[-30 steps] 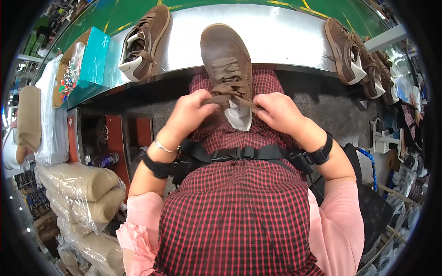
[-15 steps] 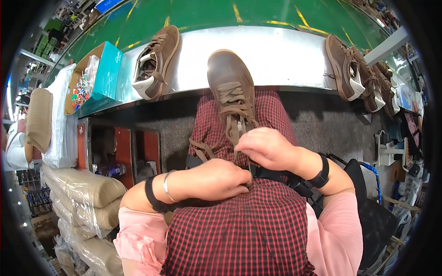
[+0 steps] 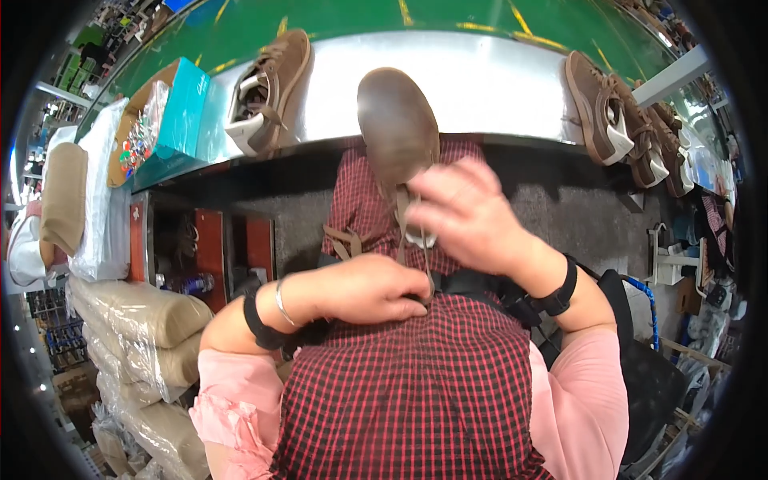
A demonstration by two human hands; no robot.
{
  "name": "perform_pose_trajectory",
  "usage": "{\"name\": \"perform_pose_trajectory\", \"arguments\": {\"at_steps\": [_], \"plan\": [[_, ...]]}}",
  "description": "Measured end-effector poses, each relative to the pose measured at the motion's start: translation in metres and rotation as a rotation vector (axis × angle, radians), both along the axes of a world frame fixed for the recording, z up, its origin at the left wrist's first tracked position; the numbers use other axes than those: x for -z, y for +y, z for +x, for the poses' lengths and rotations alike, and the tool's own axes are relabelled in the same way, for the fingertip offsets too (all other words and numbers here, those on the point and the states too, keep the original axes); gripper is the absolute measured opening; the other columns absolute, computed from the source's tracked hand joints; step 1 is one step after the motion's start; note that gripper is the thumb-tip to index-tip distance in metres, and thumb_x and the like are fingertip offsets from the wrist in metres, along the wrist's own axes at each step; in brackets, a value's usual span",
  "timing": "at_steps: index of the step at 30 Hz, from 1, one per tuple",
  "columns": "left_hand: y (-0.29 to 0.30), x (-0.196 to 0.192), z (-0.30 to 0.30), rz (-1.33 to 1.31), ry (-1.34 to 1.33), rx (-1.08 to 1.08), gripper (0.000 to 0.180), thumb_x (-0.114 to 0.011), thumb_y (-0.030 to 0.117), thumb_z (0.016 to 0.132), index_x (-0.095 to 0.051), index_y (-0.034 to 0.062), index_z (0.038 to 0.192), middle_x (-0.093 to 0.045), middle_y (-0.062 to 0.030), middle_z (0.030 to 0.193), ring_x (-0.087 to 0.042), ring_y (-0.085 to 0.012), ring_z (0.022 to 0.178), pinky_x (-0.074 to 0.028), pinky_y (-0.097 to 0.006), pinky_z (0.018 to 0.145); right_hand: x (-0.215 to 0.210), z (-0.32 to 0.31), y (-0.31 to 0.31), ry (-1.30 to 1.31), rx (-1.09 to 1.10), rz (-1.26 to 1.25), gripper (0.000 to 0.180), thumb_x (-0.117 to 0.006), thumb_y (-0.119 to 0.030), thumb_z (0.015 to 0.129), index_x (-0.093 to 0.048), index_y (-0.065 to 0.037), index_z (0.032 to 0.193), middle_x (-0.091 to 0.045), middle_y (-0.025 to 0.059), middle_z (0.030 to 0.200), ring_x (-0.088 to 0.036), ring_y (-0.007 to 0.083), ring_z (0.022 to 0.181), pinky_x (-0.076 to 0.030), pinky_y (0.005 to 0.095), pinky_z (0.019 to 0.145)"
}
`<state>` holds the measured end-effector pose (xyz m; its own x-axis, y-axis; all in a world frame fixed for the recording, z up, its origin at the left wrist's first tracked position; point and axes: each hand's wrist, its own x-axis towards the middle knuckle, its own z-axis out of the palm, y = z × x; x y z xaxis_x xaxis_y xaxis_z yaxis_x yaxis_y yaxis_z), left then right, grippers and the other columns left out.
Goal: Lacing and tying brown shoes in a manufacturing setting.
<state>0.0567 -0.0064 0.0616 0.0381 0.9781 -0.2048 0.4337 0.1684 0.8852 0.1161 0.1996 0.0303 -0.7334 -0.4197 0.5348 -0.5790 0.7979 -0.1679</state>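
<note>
A brown lace-up shoe (image 3: 394, 112) points away from me, its toe over the metal bench edge and its heel end towards my lap. My left hand (image 3: 372, 288) is closed in front of my apron, pinching the end of a thin brown shoelace (image 3: 402, 220) that runs up to the shoe. Over the shoe's lacing is my right hand (image 3: 468, 210), its fingers smeared by motion. Whether it grips a lace cannot be made out, and it hides much of the tongue and eyelets. Another lace end (image 3: 344, 240) lies looped over my left thigh.
On the silvery bench (image 3: 480, 88), a brown shoe (image 3: 280, 80) stands at left and several matching shoes (image 3: 590, 104) at right. A teal box (image 3: 182, 104) holds small coloured items. Plastic-wrapped tan bundles (image 3: 148, 316) are stacked at left, below them a drawer unit (image 3: 210, 256) beside my leg.
My right hand has moved up and away from my body, from the shoe's heel end to its lacing, its fingers spreading. My left hand keeps its pinch. The whole view has shifted slightly.
</note>
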Motion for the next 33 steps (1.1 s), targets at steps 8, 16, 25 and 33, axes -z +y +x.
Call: {"name": "perform_pose_trajectory", "arguments": {"at_steps": [8,16,25,33], "plan": [[0.027,-0.037,-0.066,0.195,0.31,-0.367,0.029,-0.063,0.026,0.083,-0.06,0.0058,0.103,-0.063,-0.0129,0.096,-0.06,-0.0287,0.088,-0.048,-0.036,0.077,0.025,0.0,-0.003,-0.366,-0.224,-0.317,0.011,-0.059,-0.018,0.078,-0.06,-0.008,0.081,-0.055,0.0092,0.072,-0.056,0.029,0.074,-0.044,0.039,0.07],[0.064,0.068,-0.15,0.453,0.953,-0.758,0.05,-0.06,0.034,0.084,-0.049,0.0109,0.127,-0.042,-0.0195,0.133,-0.038,-0.0371,0.123,-0.03,-0.043,0.105,-0.008,0.033,0.007,-0.854,-0.393,-0.726,0.034,-0.051,-0.027,0.093,-0.054,-0.004,0.068,-0.054,0.007,0.066,-0.052,0.0203,0.064,-0.041,0.0338,0.064],[-0.013,0.012,-0.031,0.403,0.379,-0.705,0.039,-0.065,0.028,0.08,-0.059,0.0022,0.109,-0.059,-0.0152,0.104,-0.055,-0.0339,0.097,-0.045,-0.04,0.084,0.058,0.03,0.109,-0.929,0.626,-0.6,0.024,-0.066,-0.015,0.077,-0.06,-0.004,0.097,-0.06,0.006,0.086,-0.06,0.0148,0.08,-0.047,0.0315,0.073],[-0.022,0.008,-0.005,-0.222,0.268,-0.099,0.035,-0.065,0.03,0.081,-0.06,0.002,0.101,-0.06,-0.0159,0.094,-0.06,-0.0328,0.084,-0.048,-0.038,0.072,-0.018,-0.074,0.015,0.013,0.118,-0.228,0.035,-0.065,-0.018,0.077,-0.058,-0.012,0.111,-0.053,0.0129,0.122,-0.052,0.0332,0.108,-0.042,0.0421,0.088]]}}
